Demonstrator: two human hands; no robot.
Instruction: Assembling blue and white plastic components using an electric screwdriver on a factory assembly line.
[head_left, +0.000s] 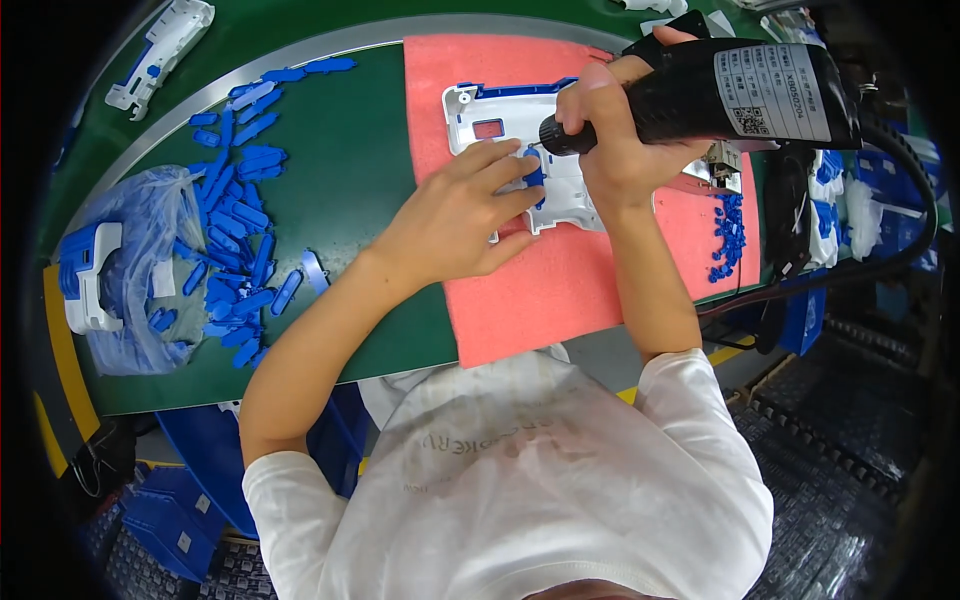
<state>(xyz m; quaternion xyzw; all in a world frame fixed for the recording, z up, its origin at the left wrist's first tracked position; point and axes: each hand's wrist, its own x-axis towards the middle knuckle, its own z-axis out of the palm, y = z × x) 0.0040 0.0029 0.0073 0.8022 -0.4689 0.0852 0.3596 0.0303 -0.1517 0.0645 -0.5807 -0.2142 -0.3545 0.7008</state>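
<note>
A white plastic housing (568,190) with blue trim lies on a pink mat (540,300). My left hand (460,215) steadies it, fingers bent over its left part and thumb by its near edge. Those fingertips rest beside a blue strip (535,178) in the middle of the housing. My right hand (630,140) is wrapped around a black electric screwdriver (690,100), held nearly level with a pale label on its body. The tool's dark nose points left, its bit just beyond the left fingertips; whether the bit touches a screw is too small to tell.
Left on the green table (370,330) lie a heap of blue strips (235,220), a clear plastic bag (145,280) and a white-and-blue housing (95,275). Another white housing (160,55) sits far left. Small blue pieces (728,238) lie right; a thick black cable (915,170) curves past.
</note>
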